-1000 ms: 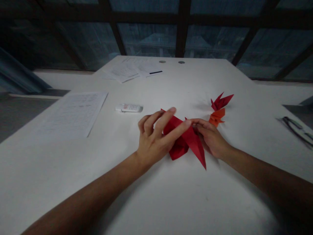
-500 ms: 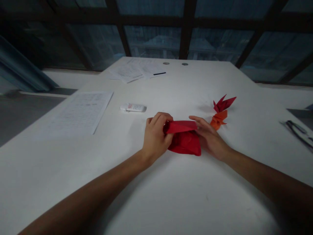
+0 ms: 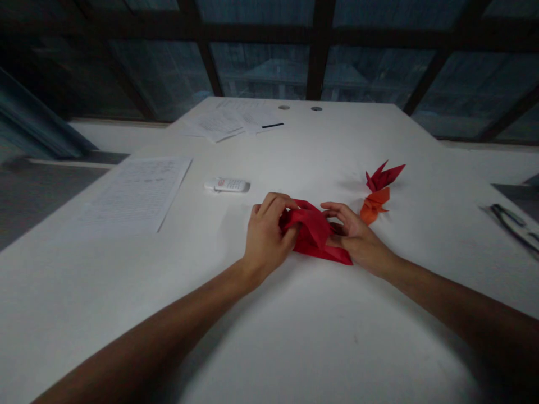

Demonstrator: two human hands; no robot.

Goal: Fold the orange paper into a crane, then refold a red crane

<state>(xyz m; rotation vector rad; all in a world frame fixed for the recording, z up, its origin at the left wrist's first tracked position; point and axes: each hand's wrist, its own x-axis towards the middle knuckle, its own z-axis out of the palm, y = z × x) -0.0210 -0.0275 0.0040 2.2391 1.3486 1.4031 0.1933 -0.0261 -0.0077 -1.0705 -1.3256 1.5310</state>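
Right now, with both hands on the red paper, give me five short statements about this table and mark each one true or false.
1. Both the left hand and the right hand grip the red paper. True.
2. A small orange folded figure lies past the right hand, with a dark red folded figure just beyond it. True.
3. The white tube lies to the right of the red paper. False: it lies to its left, beyond the left hand.
4. A printed sheet lies on the left part of the white table. True.
5. The red paper is spread flat and unfolded. False: it is folded and bunched between the hands.
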